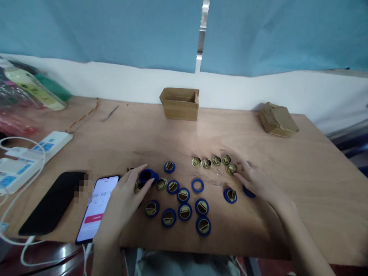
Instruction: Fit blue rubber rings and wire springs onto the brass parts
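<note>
On the wooden table (290, 206) lie several round brass parts set in blue rings (184, 211). My left hand (124, 200) rests by the left end of the group, its fingers touching a stack of blue rings (147, 175). My right hand (257, 181) lies flat with fingers stretched toward a bare brass disc (231, 168), the rightmost of a short row of brass discs (206, 163). One empty blue ring (197, 185) lies in the middle. Another blue-ringed part (230, 195) sits just under my right hand.
A lit phone (97, 207) and a black phone (53, 202) lie at the left, beside white power strips (35, 153) with cables. An open cardboard box (179, 103) stands at the back centre, a flattened one (277, 119) at the back right. Tweezers (110, 113) lie far left.
</note>
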A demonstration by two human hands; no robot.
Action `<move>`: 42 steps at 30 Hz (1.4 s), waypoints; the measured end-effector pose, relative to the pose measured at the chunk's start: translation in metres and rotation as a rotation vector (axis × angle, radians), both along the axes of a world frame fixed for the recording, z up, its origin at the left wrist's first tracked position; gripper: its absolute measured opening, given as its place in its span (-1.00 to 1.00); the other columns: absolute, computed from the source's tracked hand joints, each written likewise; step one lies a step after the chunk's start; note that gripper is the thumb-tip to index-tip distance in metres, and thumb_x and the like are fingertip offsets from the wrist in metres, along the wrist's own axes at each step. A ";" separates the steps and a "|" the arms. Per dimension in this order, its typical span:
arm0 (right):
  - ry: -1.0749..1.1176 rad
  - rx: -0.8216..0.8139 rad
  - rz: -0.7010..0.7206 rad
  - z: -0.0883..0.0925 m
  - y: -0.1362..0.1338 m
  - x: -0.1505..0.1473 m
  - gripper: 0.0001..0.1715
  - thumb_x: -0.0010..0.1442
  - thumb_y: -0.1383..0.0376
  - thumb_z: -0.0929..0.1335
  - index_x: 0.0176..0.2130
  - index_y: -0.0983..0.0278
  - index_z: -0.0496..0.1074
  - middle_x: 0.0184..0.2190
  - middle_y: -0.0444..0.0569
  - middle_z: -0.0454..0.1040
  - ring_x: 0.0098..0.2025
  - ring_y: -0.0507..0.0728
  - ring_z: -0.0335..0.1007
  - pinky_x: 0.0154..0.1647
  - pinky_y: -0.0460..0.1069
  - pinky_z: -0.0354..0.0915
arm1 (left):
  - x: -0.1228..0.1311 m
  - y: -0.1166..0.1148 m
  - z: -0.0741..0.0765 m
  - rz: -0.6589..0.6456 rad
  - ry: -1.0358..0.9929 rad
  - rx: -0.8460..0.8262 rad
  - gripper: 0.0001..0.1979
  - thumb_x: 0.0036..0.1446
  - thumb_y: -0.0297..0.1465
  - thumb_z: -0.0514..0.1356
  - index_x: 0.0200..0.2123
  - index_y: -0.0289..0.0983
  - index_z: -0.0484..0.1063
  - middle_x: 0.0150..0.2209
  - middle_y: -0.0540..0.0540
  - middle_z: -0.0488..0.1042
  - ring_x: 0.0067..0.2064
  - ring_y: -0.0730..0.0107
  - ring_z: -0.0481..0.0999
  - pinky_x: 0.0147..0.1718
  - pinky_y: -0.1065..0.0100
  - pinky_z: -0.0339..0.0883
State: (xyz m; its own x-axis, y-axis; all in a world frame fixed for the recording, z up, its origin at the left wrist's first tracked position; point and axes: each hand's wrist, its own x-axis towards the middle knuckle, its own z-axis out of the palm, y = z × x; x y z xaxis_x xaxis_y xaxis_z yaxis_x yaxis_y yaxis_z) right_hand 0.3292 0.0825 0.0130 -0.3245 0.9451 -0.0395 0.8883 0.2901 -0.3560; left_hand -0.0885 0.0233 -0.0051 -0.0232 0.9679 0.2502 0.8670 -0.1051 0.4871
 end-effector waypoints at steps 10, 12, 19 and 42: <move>-0.124 -0.053 -0.158 -0.015 0.009 -0.010 -0.69 0.29 0.10 0.35 -0.06 0.20 0.46 -0.36 -0.01 0.59 -0.38 0.22 0.52 -0.40 0.01 0.27 | 0.026 -0.003 0.022 0.018 -0.004 0.235 -0.63 0.31 -0.25 0.23 0.14 -0.18 0.38 0.04 -0.16 0.54 0.06 0.08 0.56 0.07 0.12 0.46; -0.143 -0.043 -0.182 -0.008 0.005 -0.012 -0.68 0.30 0.06 0.34 -0.06 0.19 0.46 -0.42 -0.04 0.56 -0.44 0.20 0.49 -0.45 0.00 0.24 | 0.037 -0.002 0.028 -0.040 -0.035 0.299 -0.63 0.29 -0.30 0.26 0.14 -0.18 0.39 0.03 -0.15 0.54 0.05 0.13 0.58 0.08 0.16 0.46; 0.154 0.102 -0.091 0.042 -0.023 -0.040 -0.74 0.36 0.09 0.28 -0.09 0.21 0.35 -0.20 0.06 0.60 -0.25 0.22 0.60 -0.32 0.02 0.40 | 0.085 0.008 0.040 -0.253 -0.237 0.352 -0.60 0.24 -0.41 0.32 0.13 -0.17 0.38 -0.02 -0.11 0.57 -0.03 0.22 0.61 0.00 0.21 0.54; 0.493 0.007 0.216 0.008 -0.043 -0.091 -0.63 0.29 0.23 0.42 0.07 0.18 0.37 -0.14 -0.01 0.58 -0.19 0.16 0.59 -0.21 0.01 0.50 | 0.111 0.003 0.004 -0.524 -0.515 0.425 -0.57 0.19 -0.37 0.38 0.10 -0.17 0.36 -0.01 -0.22 0.59 0.00 0.15 0.65 -0.05 0.13 0.62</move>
State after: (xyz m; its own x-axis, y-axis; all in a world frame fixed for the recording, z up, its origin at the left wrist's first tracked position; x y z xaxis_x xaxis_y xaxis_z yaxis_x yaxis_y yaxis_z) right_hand 0.2379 0.0391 0.0213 -0.4901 0.8544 0.1727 0.5358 0.4516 -0.7134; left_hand 0.0222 0.0263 -0.0012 0.1909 0.7116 0.6762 0.3357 -0.6946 0.6362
